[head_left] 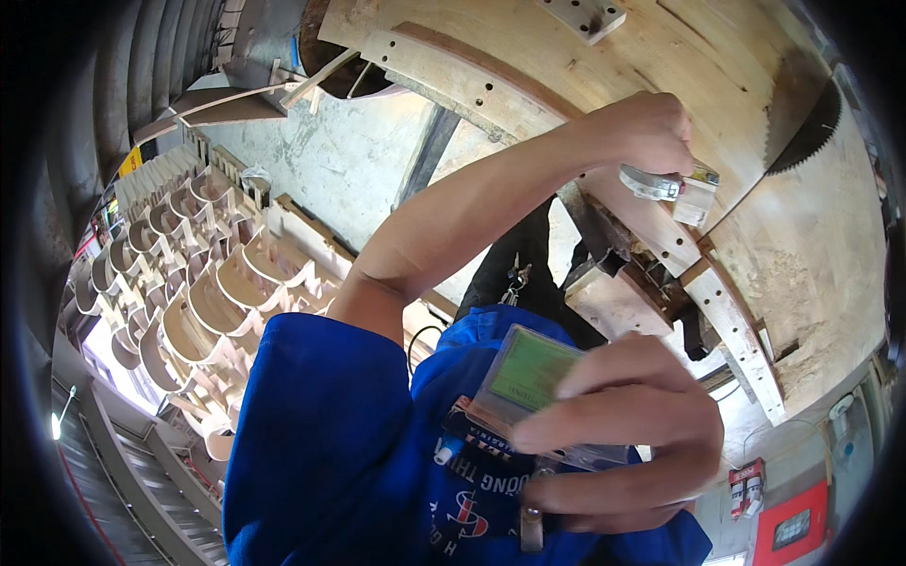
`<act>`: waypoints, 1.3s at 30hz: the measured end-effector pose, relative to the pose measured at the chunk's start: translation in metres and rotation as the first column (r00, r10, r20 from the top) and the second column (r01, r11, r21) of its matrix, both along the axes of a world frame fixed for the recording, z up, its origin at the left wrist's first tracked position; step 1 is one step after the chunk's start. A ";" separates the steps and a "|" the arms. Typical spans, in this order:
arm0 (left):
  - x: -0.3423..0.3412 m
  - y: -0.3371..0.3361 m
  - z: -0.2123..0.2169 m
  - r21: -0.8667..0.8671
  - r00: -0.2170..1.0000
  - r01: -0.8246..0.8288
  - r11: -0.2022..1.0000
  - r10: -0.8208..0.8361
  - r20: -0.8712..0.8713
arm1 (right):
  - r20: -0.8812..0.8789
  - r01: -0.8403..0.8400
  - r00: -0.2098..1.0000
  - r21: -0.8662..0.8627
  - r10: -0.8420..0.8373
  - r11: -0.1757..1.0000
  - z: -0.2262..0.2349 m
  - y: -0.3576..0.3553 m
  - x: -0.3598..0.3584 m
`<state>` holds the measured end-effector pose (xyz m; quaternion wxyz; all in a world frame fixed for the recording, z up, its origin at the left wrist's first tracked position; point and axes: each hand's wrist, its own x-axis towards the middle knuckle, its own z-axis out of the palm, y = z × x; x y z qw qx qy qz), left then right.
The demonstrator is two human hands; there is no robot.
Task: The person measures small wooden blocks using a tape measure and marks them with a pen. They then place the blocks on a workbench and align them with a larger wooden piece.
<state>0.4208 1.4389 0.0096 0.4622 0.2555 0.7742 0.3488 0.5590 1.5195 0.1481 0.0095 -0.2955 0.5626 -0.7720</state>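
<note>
My left arm reaches across to the wooden worktable, where my left hand (pixel 651 132) is closed in a fist. Beneath its fingers sits a silver, rounded case that looks like a tape measure (pixel 651 183). Against that case is a small pale wood block (pixel 696 200), by the table's near edge. Close in front of my chest, my right hand (pixel 632 434) is slightly blurred, its fingers curved and apart. Behind those fingers hangs a clear badge holder (pixel 500 415) with a green card (pixel 530 370). Nothing shows in the right hand, though its palm is hidden.
A toothed circular saw blade (pixel 804 118) stands up through the worktable (pixel 849 245) at the far right. Drilled wooden strips (pixel 481 90) run along the table's near edge. Many curved wooden chair parts (pixel 222 297) are stacked on the left. A red panel (pixel 791 528) is at lower right.
</note>
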 end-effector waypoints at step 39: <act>-0.006 0.004 0.027 -0.074 0.948 -0.028 0.997 0.050 0.316 | 0.860 0.755 0.504 -0.393 -0.081 0.524 -0.130 0.102 0.043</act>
